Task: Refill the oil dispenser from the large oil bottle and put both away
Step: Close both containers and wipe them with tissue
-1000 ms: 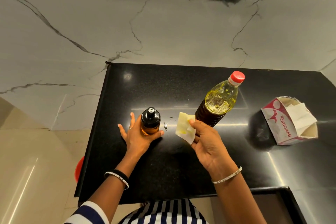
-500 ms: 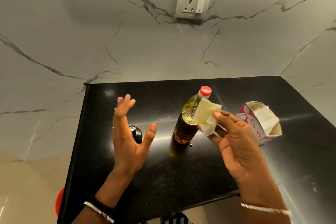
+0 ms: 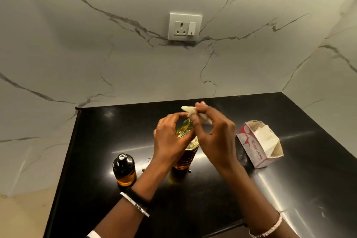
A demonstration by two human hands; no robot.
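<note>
Standing upright on the black counter [image 3: 212, 208], the oil bottle [image 3: 186, 152] sits directly below and behind both hands, its long axis vertical and its neck pointing up into the gap between them; its cap is hidden by the fingers. The left hand [image 3: 170, 141] curls in from the left at the bottle's upper part, thumb and forefinger bent into a ring, but I cannot tell whether this grip touches the bottle or only hovers in front of it. The right hand [image 3: 216, 137] is raised just right of the neck, its grip narrow, fingertips pinched on a crumpled tissue [image 3: 190, 111] that sticks out up and to the left, above the bottle's top. The dispenser [image 3: 124, 169] stands upright too, well left of and below the left hand, apart from both hands, its dark cap on and amber oil showing at its base. To the right of the right hand lies an open tissue box [image 3: 258, 145], near it but not touching. A bracelet shows on each wrist.
</note>
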